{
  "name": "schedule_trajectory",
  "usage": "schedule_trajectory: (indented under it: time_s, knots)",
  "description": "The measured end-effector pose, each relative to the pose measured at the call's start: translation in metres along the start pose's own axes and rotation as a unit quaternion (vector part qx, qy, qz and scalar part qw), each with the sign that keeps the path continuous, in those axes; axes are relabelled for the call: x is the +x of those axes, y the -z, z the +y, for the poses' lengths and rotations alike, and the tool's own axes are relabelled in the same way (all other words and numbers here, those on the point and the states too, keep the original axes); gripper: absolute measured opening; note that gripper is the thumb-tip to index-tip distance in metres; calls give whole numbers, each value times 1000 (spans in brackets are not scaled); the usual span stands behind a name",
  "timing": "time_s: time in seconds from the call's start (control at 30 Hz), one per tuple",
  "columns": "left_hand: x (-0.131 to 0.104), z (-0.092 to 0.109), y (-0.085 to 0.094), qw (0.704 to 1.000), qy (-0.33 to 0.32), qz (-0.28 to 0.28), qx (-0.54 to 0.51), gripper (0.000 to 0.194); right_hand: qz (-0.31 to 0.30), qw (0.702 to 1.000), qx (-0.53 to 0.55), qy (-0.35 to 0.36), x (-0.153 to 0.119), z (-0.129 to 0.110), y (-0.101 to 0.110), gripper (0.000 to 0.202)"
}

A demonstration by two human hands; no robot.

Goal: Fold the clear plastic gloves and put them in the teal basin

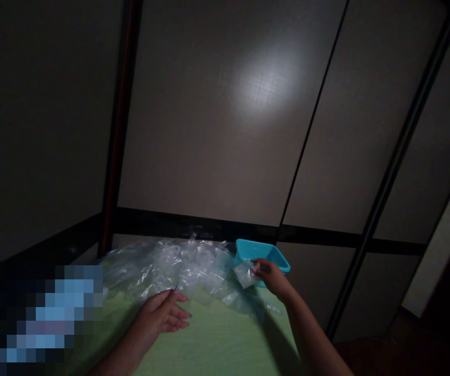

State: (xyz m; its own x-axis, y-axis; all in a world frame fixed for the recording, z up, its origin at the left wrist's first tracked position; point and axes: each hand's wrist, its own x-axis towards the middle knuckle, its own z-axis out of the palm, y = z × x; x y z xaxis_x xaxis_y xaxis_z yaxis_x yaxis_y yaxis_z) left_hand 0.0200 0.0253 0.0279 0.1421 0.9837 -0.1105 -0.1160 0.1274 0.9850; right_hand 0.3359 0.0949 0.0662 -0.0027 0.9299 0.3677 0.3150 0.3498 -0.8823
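Note:
Between the thumb and fingers of my right hand (pixel 267 274) is a small clear plastic bag (pixel 245 273), held just in front of a turquoise plastic basin (pixel 262 246). My left hand (pixel 166 312) is over the green tabletop with its fingers apart and nothing in them. Beyond it spreads a loose heap of clear plastic bags (pixel 181 266), crinkled and shiny, reaching toward the basin. What lies inside the basin is mostly hidden by its wall and my right hand.
The green table (pixel 217 344) stands close to a tall panelled wardrobe (pixel 209 130) with dark trim. A blurred-out blue patch (pixel 52 318) covers the lower left. Dark floor (pixel 389 355) shows at the lower right.

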Motion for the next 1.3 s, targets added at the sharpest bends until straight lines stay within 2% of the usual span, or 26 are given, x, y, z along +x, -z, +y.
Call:
schedule_trajectory:
  time_s: [0.17,0.3,0.4,0.5,0.6,0.67,0.73,0.8,0.87,1.03,1.1,1.2,1.3]
  knots:
    - [-1,0,2,1000,0,-18,0,55,14,1000,0,24,3,7,6,32]
    - [1,-5,2,1000,3,-16,2,56,24,999,-1,42,-9,1,14,31]
    - [2,-8,2,1000,6,-20,-11,60,19,997,-17,72,-30,-17,14,27]
    - [-1,-10,1,998,15,-29,-59,67,4,992,-60,113,-64,-45,3,19]
    - [-7,-9,0,988,24,-91,-122,73,-18,986,-106,125,-101,-70,-18,12]
    - [-11,-7,-2,977,29,-131,-166,76,-47,982,-119,142,-121,-82,-34,8]
    - [-14,-3,-2,964,31,-158,-211,80,-102,973,-116,170,-134,-88,-46,5]
    - [-18,2,-1,953,31,-173,-247,85,-170,960,-99,201,-140,-91,-55,6]
    - [-20,4,3,947,34,-181,-264,85,-212,949,-82,221,-141,-91,-60,7]
    - [-20,3,13,952,27,-167,-257,73,-232,950,-91,186,-138,-89,-61,8]
    - [-19,2,13,955,37,-155,-252,67,-264,944,-86,179,-136,-87,-59,8]
    - [-17,0,11,958,34,-137,-250,57,-297,939,-69,156,-136,-87,-51,9]
    - [-14,-3,10,963,7,-116,-243,53,-276,955,-41,102,-135,-93,-35,5]
